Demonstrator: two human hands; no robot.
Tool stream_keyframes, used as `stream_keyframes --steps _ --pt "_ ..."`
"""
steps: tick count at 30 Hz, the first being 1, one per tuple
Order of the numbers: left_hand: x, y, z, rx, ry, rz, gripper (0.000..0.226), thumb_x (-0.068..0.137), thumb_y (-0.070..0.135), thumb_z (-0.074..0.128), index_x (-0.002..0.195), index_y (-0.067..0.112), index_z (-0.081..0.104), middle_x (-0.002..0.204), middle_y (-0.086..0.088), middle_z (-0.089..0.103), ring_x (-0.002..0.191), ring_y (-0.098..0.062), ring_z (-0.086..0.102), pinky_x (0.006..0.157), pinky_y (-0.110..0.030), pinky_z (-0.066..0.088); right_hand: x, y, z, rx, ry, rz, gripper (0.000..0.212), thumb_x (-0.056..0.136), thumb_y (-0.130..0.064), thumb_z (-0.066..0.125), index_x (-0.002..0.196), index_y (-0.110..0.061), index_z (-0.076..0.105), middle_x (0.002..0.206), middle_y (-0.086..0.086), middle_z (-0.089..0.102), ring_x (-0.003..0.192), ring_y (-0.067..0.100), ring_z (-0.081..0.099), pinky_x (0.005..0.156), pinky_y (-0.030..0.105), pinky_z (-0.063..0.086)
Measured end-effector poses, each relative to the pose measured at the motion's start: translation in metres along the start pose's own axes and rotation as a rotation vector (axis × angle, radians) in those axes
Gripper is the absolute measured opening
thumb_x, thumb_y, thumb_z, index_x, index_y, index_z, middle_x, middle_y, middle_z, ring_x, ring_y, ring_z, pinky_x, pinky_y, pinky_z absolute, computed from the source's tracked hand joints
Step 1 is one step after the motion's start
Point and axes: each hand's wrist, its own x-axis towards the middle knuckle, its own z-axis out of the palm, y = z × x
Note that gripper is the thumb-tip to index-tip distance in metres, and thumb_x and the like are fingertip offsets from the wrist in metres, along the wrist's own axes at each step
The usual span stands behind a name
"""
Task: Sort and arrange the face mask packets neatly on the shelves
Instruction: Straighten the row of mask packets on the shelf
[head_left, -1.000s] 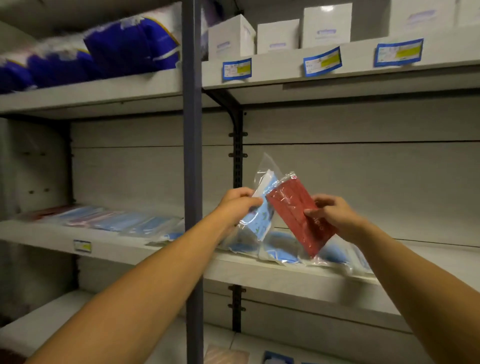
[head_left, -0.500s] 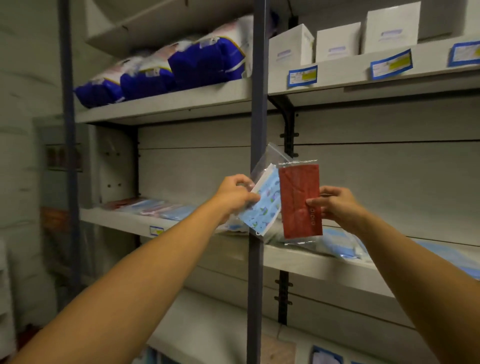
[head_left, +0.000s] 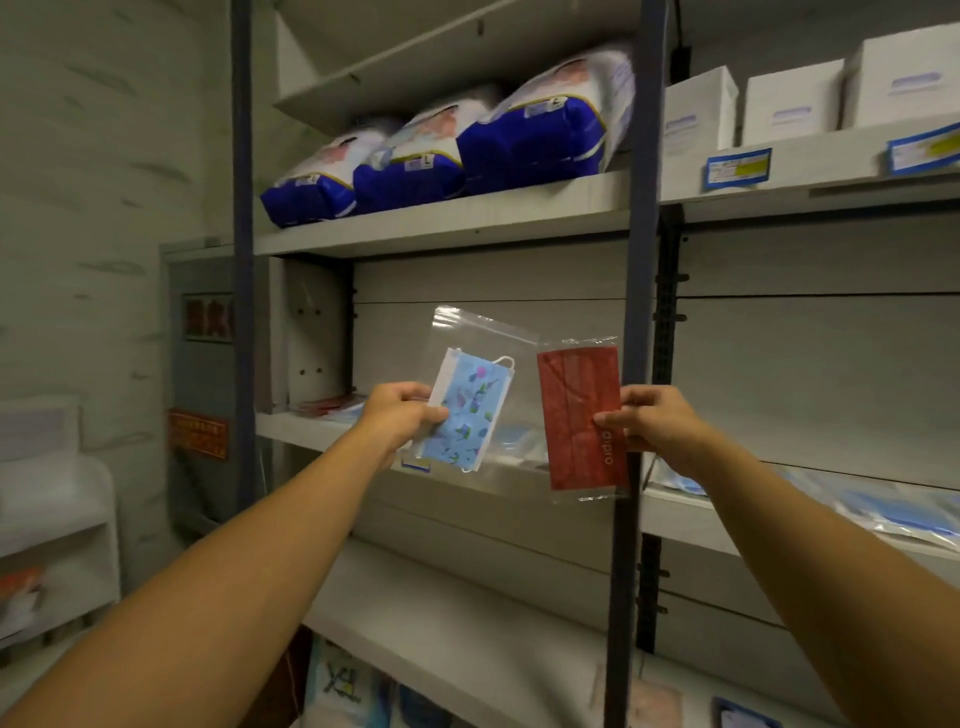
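My left hand pinches a clear packet holding a light blue patterned face mask by its left edge. Beside it, my right hand grips a clear packet with a red face mask by its right edge. Both packets are held upright in the air, side by side, in front of the middle shelf. More mask packets lie flat on that shelf: red and blue ones at the far left, and blue ones on the right section.
A dark vertical upright of the rack runs just behind the red packet. The upper shelf carries three blue-and-white bulk packs and white boxes. A lower shelf sits below; a white unit stands at left.
The view has swung left along the rack. Both packets have moved left with it and now hang apart and upright; earlier the red one overlapped the blue one at a slant.
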Motion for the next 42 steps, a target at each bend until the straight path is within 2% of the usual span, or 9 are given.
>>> stream_keyframes --steps 3,6,10,16,24,27,31,39,42 --pt "0.000 -0.011 -0.040 -0.011 0.059 0.026 0.023 0.086 -0.001 0.075 0.104 0.008 0.064 0.094 -0.005 0.070 0.077 -0.015 0.069 0.060 -0.025 0.056 0.001 -0.007 0.029 0.000 -0.011 -0.001 0.017 0.084 -0.002 0.076 0.098 0.003 0.067 0.096 0.014 0.077 0.088 0.026 0.076 0.071 0.038 0.061" --pt "-0.001 -0.019 -0.073 -0.029 0.057 0.036 0.019 0.088 -0.001 0.073 0.101 0.011 0.066 0.096 -0.009 0.074 0.076 -0.016 0.073 0.063 -0.030 0.062 0.004 -0.014 0.061 0.020 0.000 0.004 0.018 0.085 -0.001 0.074 0.100 0.005 0.066 0.099 0.016 0.075 0.088 0.027 0.075 0.065 0.033 0.059" --pt "0.002 -0.029 -0.107 0.007 0.075 0.051 0.018 0.088 0.002 0.073 0.101 0.014 0.066 0.098 -0.007 0.074 0.080 -0.017 0.073 0.061 -0.027 0.061 0.009 -0.015 0.104 0.066 -0.012 0.032 0.020 0.087 0.000 0.072 0.103 0.006 0.063 0.101 0.018 0.073 0.091 0.029 0.073 0.065 0.035 0.058" --pt "0.022 -0.046 -0.155 0.056 0.141 0.007 0.024 0.088 0.006 0.075 0.111 0.007 0.068 0.108 -0.009 0.073 0.093 -0.024 0.074 0.078 -0.041 0.063 0.026 -0.008 0.165 0.051 -0.049 0.061 0.028 0.086 0.000 0.073 0.110 0.009 0.061 0.104 0.021 0.072 0.093 0.032 0.073 0.069 0.037 0.059" --pt "0.067 -0.073 -0.196 0.077 0.167 -0.042 0.025 0.089 0.007 0.074 0.112 0.011 0.066 0.109 -0.005 0.070 0.086 -0.018 0.072 0.062 -0.031 0.062 0.072 -0.001 0.223 0.056 -0.074 0.044 0.019 0.086 -0.002 0.074 0.100 0.001 0.062 0.100 0.017 0.073 0.090 0.028 0.073 0.067 0.034 0.058" --pt "0.089 -0.087 -0.203 0.066 0.179 -0.048 0.023 0.089 0.005 0.074 0.110 0.010 0.066 0.108 -0.006 0.072 0.084 -0.018 0.073 0.058 -0.028 0.061 0.098 0.004 0.242 0.060 -0.076 0.035 0.021 0.086 -0.001 0.075 0.103 0.002 0.063 0.100 0.016 0.073 0.090 0.028 0.073 0.071 0.036 0.059" --pt "0.128 -0.097 -0.213 0.070 0.177 -0.060 0.029 0.090 0.004 0.073 0.117 0.006 0.065 0.104 -0.005 0.071 0.081 -0.016 0.073 0.053 -0.025 0.059 0.136 0.013 0.266 0.071 -0.074 0.018 0.016 0.086 0.000 0.075 0.096 -0.002 0.063 0.096 0.016 0.074 0.089 0.028 0.073 0.075 0.039 0.060" --pt "0.219 -0.107 -0.219 0.084 0.153 -0.071 0.025 0.089 0.002 0.073 0.113 0.005 0.067 0.104 -0.009 0.074 0.086 -0.023 0.075 0.061 -0.033 0.062 0.219 0.028 0.297 0.055 -0.072 0.026 0.018 0.087 -0.002 0.074 0.102 -0.002 0.064 0.095 0.012 0.073 0.088 0.023 0.072 0.069 0.033 0.058" --pt "0.246 -0.115 -0.219 0.069 0.144 -0.078 0.024 0.089 0.002 0.073 0.111 0.005 0.067 0.103 -0.007 0.074 0.087 -0.023 0.075 0.065 -0.035 0.063 0.245 0.034 0.308 0.058 -0.041 0.027 0.014 0.088 -0.003 0.074 0.098 -0.004 0.064 0.092 0.010 0.072 0.086 0.023 0.071 0.066 0.032 0.056"
